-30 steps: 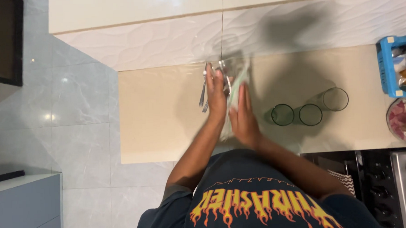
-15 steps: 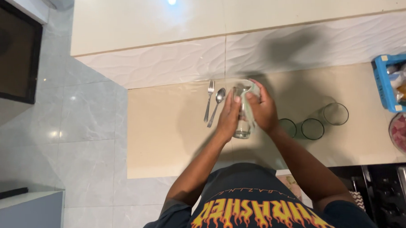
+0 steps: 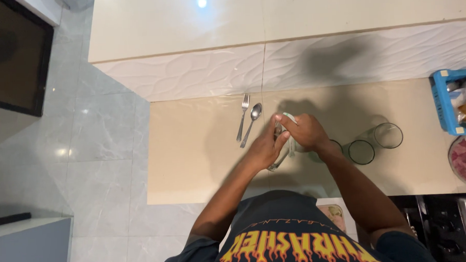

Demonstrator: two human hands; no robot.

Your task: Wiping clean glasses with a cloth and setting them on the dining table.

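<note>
Drinking glass [image 3: 278, 158]: over the counter [image 3: 192, 148], clasped in left hand [image 3: 264, 148]. Right hand [image 3: 306, 132] closed on cloth [image 3: 290, 118], wiping. Step: drying; a firm, steady grip is needed next.

1. A cream countertop [image 3: 192, 148] serves as the landmark.
2. Behind it rises a white wall tile with a wavy relief [image 3: 190, 75], with a glossy cream panel [image 3: 162, 25] above that, mirroring a round ceiling light [image 3: 201, 2].
3. Left of the countertop lies a pale grey marbled tile floor [image 3: 89, 151].
4. Further left stands a dark panel [image 3: 13, 56]; near the lower left, a grey-blue cabinet [image 3: 25, 246].
5. At the countertop's right front sits a black stove [image 3: 442, 222].
</note>
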